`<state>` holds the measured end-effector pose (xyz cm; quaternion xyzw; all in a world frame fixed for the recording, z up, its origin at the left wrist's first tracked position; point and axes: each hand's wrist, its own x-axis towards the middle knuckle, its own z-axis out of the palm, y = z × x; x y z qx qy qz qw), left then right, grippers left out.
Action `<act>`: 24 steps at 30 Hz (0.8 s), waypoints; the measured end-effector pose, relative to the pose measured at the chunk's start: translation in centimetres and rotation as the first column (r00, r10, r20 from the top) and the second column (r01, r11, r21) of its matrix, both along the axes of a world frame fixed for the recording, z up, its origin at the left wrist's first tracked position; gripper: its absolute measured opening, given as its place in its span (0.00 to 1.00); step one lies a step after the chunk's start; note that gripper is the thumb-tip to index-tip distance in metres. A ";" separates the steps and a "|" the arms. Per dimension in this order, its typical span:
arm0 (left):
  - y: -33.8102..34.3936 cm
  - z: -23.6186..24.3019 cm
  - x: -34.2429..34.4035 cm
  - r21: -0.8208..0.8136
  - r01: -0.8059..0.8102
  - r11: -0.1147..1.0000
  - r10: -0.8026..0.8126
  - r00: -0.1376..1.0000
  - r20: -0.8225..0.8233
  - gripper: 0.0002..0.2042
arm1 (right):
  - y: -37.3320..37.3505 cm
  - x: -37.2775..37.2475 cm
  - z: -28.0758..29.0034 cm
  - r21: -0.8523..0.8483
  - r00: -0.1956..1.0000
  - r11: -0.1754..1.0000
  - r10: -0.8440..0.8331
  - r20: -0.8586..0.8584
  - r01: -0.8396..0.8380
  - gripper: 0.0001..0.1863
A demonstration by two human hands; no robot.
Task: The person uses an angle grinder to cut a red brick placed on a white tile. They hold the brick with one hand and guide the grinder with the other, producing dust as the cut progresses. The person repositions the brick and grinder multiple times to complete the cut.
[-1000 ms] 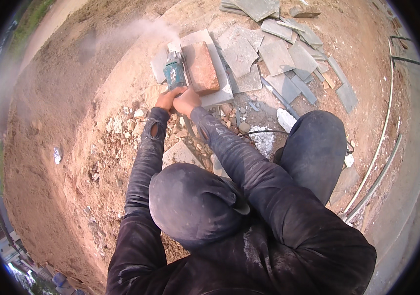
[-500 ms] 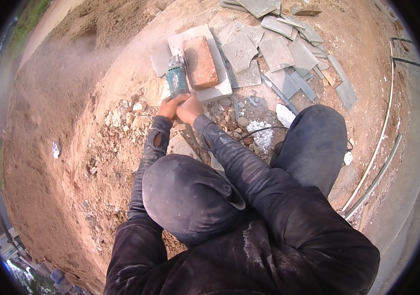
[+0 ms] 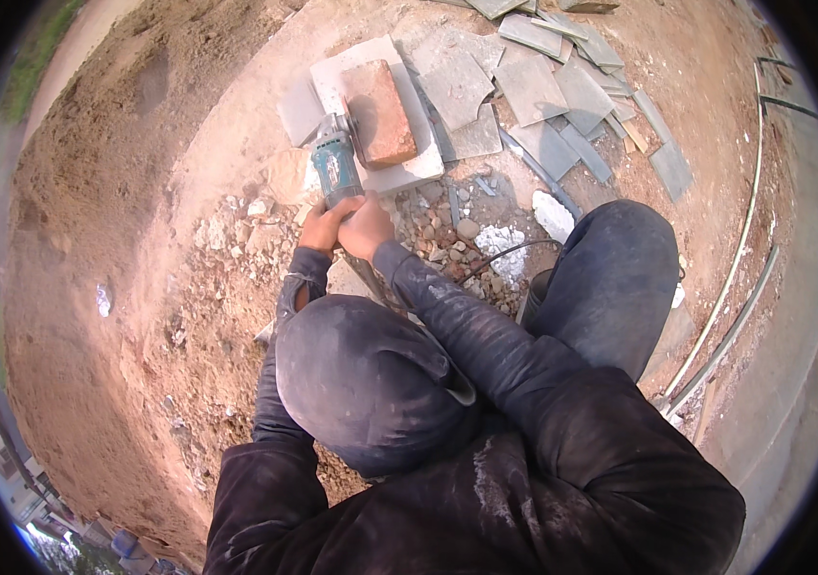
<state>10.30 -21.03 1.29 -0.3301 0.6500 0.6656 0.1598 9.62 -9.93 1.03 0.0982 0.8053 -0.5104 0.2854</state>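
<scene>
Head view, hands (image 3: 367, 227) clamped together on teal grinder (image 3: 335, 167), red brick (image 3: 380, 113) alongside, contact unclear

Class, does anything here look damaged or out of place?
The dusty, dark cloth left sleeve gapes near the wrist, baring skin. Flat grey stone slabs lie untidily, overlapping at uneven angles, right of the rough reddish rectangular block.

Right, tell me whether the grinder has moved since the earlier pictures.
Yes: against the brick, the grinder has shifted back along the brick's left side, toward the picture's lower edge.
</scene>
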 end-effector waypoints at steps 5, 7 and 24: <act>0.7 -0.1 0.8 0.018 -0.007 1.000 0.008 0.999 -0.036 0.21 | 0.5 0.5 0.0 -0.019 1.000 1.000 0.002 0.030 -0.001 0.33; 1.2 0.5 1.0 0.032 0.020 0.999 -0.018 0.999 -0.046 0.20 | 0.6 0.9 -0.4 -0.008 1.000 1.000 -0.005 0.020 0.005 0.33; 1.5 0.1 2.8 0.056 0.004 0.998 0.000 0.997 -0.078 0.19 | 1.0 2.9 -0.2 -0.001 0.999 1.000 -0.025 -0.027 0.025 0.35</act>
